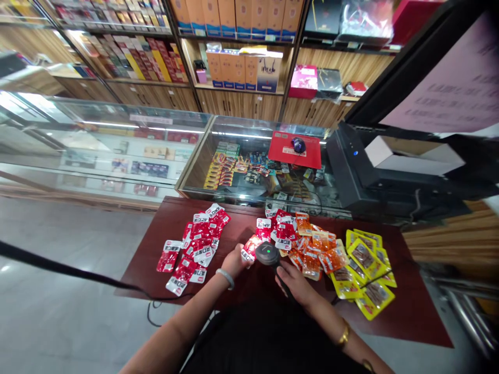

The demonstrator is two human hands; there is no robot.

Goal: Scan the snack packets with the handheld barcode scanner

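Note:
My left hand [235, 261] holds a small red snack packet [250, 248] up in front of a black barcode scanner [268, 253] with a green light on top. My right hand [295, 283] grips the scanner's handle. A pile of red packets [197, 244] lies on the dark wooden table [409, 311] to the left of my left hand. Beyond the scanner lie more red packets [278, 227], then orange packets [317, 252], then yellow packets [364, 272] to the right.
A black cable [78, 272] runs off the table's left side over the grey floor. Behind the table stands a glass display counter [241, 156] with a red mouse pad and mouse [298, 145]. A black printer [374, 171] sits at right. Shelves of boxes line the back wall.

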